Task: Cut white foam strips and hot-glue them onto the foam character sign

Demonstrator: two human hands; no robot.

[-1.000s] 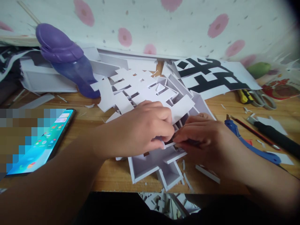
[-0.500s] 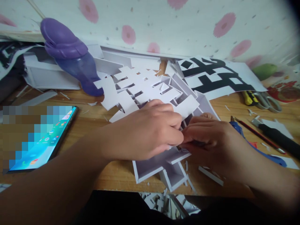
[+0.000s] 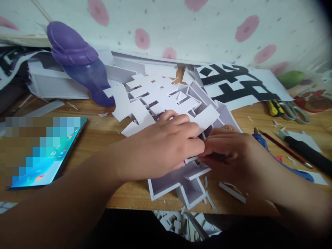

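A white foam-board structure [image 3: 166,183] with upright walls and open compartments lies at the middle of the table. My left hand [image 3: 178,141] rests over it with curled fingers, its fingertips hidden beneath the hand. Close against it on the right, my right hand [image 3: 225,148] is closed in a pinch above the structure's right side; whatever it pinches is hidden. Flat white cut-out pieces [image 3: 145,93] cover the part of the structure behind my hands.
A phone [image 3: 52,152] lies at the left, with a purple bottle [image 3: 80,62] behind. Black-lettered paper [image 3: 238,83], scissors [image 3: 293,112], a blue tool [image 3: 261,140], a red pencil [image 3: 287,150] and a black-handled cutter [image 3: 308,152] are to the right. Scraps lie around.
The fingers of my left hand have shifted slightly right and its knuckles have lifted a little. My right hand stays almost where it was.
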